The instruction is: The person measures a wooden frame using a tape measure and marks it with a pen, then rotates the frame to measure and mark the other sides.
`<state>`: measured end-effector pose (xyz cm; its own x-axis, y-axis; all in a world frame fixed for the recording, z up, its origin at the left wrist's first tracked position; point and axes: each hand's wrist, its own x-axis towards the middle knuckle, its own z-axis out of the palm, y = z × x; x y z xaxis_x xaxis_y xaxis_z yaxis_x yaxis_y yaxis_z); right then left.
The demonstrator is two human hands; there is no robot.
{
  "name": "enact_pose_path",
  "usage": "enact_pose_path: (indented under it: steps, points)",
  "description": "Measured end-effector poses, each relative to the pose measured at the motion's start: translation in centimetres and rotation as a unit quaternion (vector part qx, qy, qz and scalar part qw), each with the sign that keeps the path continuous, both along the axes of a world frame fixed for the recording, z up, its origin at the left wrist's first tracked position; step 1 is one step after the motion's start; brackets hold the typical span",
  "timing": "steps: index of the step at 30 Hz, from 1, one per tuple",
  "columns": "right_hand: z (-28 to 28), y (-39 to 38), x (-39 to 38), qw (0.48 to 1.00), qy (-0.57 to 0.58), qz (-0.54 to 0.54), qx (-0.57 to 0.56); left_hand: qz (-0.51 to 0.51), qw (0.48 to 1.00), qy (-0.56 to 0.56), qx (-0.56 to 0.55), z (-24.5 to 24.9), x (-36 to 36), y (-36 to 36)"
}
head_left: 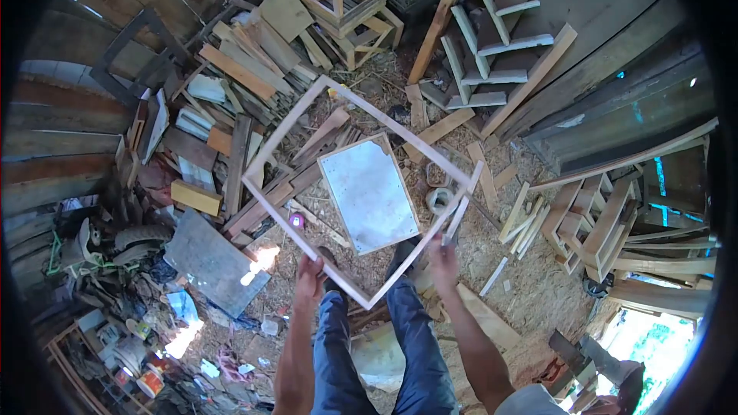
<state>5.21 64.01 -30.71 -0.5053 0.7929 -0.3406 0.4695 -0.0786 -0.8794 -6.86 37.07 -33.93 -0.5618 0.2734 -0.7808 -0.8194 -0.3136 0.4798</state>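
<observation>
A large four-sided wooden frame (pixel 392 121) of thin strips is held up in front of me, tilted, over the littered ground. My left hand (pixel 310 278) is closed around its near left side. My right hand (pixel 443 257) grips the near right side, where a short wooden strip (pixel 457 220) runs alongside the frame. Through the frame's opening shows a rectangular white-topped board (pixel 369 194) with a wooden edge, lying close to my feet. A purple round object (pixel 297 220) and a pale ring-shaped roll (pixel 440 200) lie on the ground near it.
Piled planks and offcuts (pixel 254 61) fill the left back. Small wooden frames (pixel 342 0) stack at the back. Slatted white-edged pieces (pixel 492 54) lean on the right wall. A dark sheet (pixel 215 261) lies left, wooden box-like pieces (pixel 592 223) right.
</observation>
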Motion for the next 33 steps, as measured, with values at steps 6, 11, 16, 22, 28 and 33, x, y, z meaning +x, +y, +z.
enact_pose_path:
  steps: [6,11,16,22,28,33]
  points:
    - [2.8,14.4,-3.1,0.950,0.012,-0.023,-0.311,-0.135,0.989,0.056,-0.014,-0.3,-4.5,-6.4]
    - [2.9,13.3,-4.8,0.930,-0.181,0.187,-0.262,-0.275,0.960,0.060,-0.009,0.6,-7.7,-6.0]
    - [-1.2,10.4,0.4,0.934,-0.198,0.129,-0.268,-0.329,0.940,0.067,-0.053,-1.1,-9.8,-3.1]
    - [-3.3,5.3,5.7,0.939,-0.161,0.054,-0.301,-0.487,0.814,0.231,-0.216,-5.9,-17.1,1.8]
    - [-4.9,-1.1,5.3,0.927,-0.080,-0.036,-0.363,-0.452,0.762,0.371,-0.279,-8.4,-19.8,7.0]
    - [-4.6,-3.2,5.2,0.909,-0.045,-0.110,-0.399,-0.434,0.795,0.335,-0.261,-6.6,-20.4,7.2]
